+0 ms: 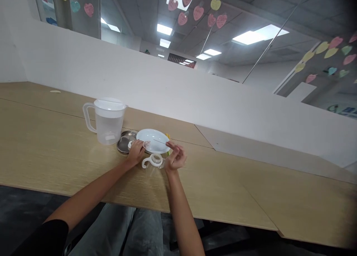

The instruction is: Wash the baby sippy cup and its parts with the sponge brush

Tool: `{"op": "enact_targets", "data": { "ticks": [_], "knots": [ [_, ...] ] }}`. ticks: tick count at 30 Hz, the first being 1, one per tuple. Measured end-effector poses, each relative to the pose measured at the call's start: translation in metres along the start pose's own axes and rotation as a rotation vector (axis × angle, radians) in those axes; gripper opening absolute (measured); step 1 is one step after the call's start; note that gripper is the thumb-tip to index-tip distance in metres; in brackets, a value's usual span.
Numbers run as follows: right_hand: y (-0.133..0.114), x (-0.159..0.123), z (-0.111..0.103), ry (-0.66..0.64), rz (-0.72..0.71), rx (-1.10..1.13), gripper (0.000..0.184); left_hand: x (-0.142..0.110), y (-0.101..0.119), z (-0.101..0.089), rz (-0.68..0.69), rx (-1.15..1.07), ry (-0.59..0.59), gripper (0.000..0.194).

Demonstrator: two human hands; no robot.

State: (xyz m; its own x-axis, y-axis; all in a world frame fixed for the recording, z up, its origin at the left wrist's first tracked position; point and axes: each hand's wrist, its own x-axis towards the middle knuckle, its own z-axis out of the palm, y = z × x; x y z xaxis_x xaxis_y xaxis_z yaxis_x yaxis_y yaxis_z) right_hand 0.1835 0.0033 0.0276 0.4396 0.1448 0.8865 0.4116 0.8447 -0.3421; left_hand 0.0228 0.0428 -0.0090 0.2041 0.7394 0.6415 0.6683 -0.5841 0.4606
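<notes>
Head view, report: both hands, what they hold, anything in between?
Left hand: holding small clear round piece. Right hand: pinching thin stick, seen against white plate. White hooked ring between the wrists, apparently not blocking.

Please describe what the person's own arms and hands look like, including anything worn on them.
The left arm wears a black sleeve ending near the elbow; its forearm is bare. The right forearm is bare too, with no sleeve in view. The left hand and right hand are ungloved, and neither wrist shows a watch or bracelet.
</notes>
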Motion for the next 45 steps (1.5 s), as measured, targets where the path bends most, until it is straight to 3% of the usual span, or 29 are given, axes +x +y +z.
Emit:
{"op": "enact_targets", "data": {
  "ticks": [3, 6, 8, 11, 22, 28, 37, 45],
  "knots": [
    [-0.007, -0.011, -0.006, -0.160, -0.169, -0.009, 0.024, -0.002, -0.001, 0.004, 0.027, -0.002, 0.024, 0.033],
    [-0.015, -0.014, -0.010, -0.442, -0.259, -0.095, 0.030, -0.003, 0.000, 0.003, 0.059, -0.016, 0.030, 0.033],
    [-0.020, -0.012, -0.010, -0.505, -0.332, -0.079, 0.028, -0.003, 0.001, 0.001, 0.059, -0.009, 0.032, 0.033],
    [-0.024, -0.008, -0.009, -0.464, -0.392, -0.049, 0.027, -0.003, 0.002, 0.001, 0.063, 0.004, 0.028, 0.033],
    [-0.015, -0.014, -0.011, -0.310, -0.344, -0.044, 0.021, -0.003, 0.000, 0.006, 0.045, -0.022, 0.042, 0.031],
    [-0.017, -0.011, -0.010, -0.383, -0.343, -0.116, 0.019, -0.004, 0.001, 0.004, 0.042, -0.031, 0.038, 0.030],
    [-0.025, -0.004, -0.002, -0.355, -0.470, -0.146, 0.021, -0.003, 0.004, 0.001, 0.020, -0.077, 0.006, 0.031],
    [-0.033, 0.002, 0.001, -0.362, -0.424, -0.207, 0.018, -0.001, 0.000, 0.002, 0.001, -0.141, -0.021, 0.028]
  ]
}}
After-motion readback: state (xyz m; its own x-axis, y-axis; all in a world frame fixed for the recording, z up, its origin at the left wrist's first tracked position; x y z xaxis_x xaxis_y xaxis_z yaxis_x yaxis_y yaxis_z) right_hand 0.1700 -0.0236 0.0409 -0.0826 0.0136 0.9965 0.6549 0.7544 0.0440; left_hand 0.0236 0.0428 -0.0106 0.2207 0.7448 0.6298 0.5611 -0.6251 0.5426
